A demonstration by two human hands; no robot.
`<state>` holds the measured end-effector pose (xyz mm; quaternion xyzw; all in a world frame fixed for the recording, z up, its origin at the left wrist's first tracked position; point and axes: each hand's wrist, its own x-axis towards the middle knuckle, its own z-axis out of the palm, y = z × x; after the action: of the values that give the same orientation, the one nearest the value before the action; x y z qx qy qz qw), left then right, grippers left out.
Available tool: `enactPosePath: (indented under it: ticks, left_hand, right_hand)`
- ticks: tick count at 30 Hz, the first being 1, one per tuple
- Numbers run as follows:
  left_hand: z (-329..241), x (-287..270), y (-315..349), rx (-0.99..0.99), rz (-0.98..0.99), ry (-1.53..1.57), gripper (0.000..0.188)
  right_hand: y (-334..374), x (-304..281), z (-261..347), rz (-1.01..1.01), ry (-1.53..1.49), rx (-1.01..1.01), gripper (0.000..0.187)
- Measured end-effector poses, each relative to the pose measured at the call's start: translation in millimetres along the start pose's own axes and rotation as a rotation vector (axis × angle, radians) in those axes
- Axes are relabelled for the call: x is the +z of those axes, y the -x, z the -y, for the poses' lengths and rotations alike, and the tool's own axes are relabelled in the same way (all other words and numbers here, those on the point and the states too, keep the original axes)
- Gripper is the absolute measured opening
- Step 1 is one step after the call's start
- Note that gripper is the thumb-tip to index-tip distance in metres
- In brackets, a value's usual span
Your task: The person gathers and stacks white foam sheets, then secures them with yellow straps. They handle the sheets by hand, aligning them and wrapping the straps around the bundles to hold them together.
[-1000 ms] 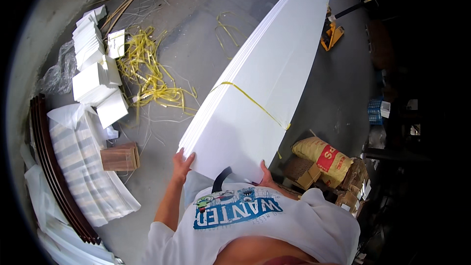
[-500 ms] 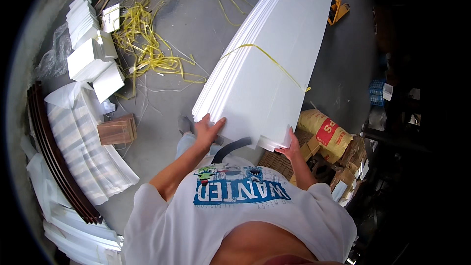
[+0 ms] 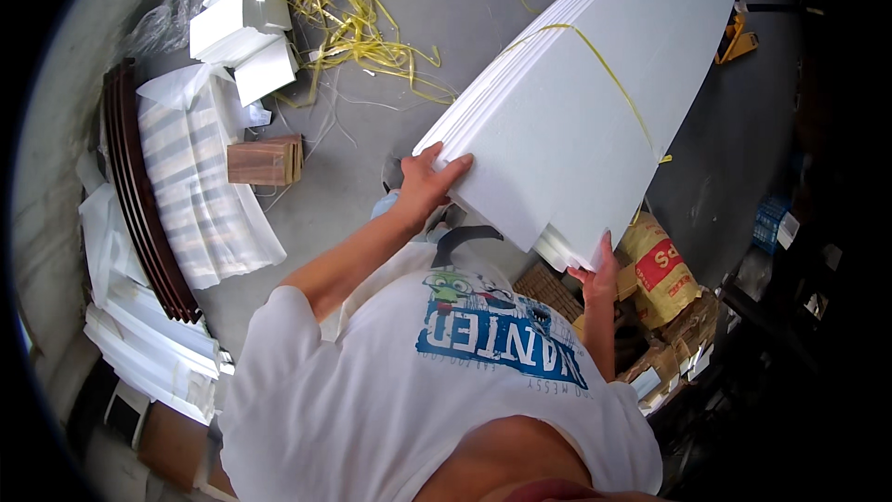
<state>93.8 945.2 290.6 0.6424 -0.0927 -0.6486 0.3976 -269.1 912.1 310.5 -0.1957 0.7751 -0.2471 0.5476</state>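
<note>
A long stack of thin white boards (image 3: 595, 84) stretches away from my waist toward the far right. A yellow strap (image 3: 609, 70) crosses over its top. My left hand (image 3: 430, 184) grips the near left corner, thumb on the top face and fingers along the layered edge. At the near right corner my right hand (image 3: 599, 274) holds the boards, with fingers partly hidden beneath them. Several layers show there in a stepped notch at the near end. The stack hides whatever supports its far part.
Tangled yellow strapping (image 3: 348, 19) lies on the grey floor at far left, by white blocks (image 3: 228, 28). Nearer are brown wooden blocks (image 3: 265, 161), a wrapped pale stack (image 3: 190, 186) and dark curved-looking strips (image 3: 139, 195). At right are a yellow sack (image 3: 664, 274) and a yellow pallet jack (image 3: 736, 40).
The whole view has shifted, with the stack and floor things now higher and farther right in the picture. Both hands keep their hold on the near corners.
</note>
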Motion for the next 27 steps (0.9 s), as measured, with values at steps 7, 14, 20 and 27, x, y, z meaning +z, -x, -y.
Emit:
enactPosePath:
  ticks: [7,14,20,27]
  left_hand:
    - [-64.2,-80.2,-39.5,0.167,-0.081,0.061,0.076]
    - [-51.7,-174.5,-163.9,0.209,-0.438,0.167,0.069]
    - [-34.3,-102.1,-185.1,0.778,-1.024,-0.506,0.045]
    - [-118.2,116.2,-241.8,0.23,-0.261,0.593,0.027]
  right_hand:
    - [15.2,93.0,7.9,0.359,-0.095,-0.083,0.059]
    - [-49.3,169.8,-20.0,0.695,0.389,-0.122,0.055]
    - [-136.3,49.3,-51.8,0.64,0.731,-0.079,0.038]
    - [-290.0,-115.8,24.0,0.381,0.696,-0.079,0.022]
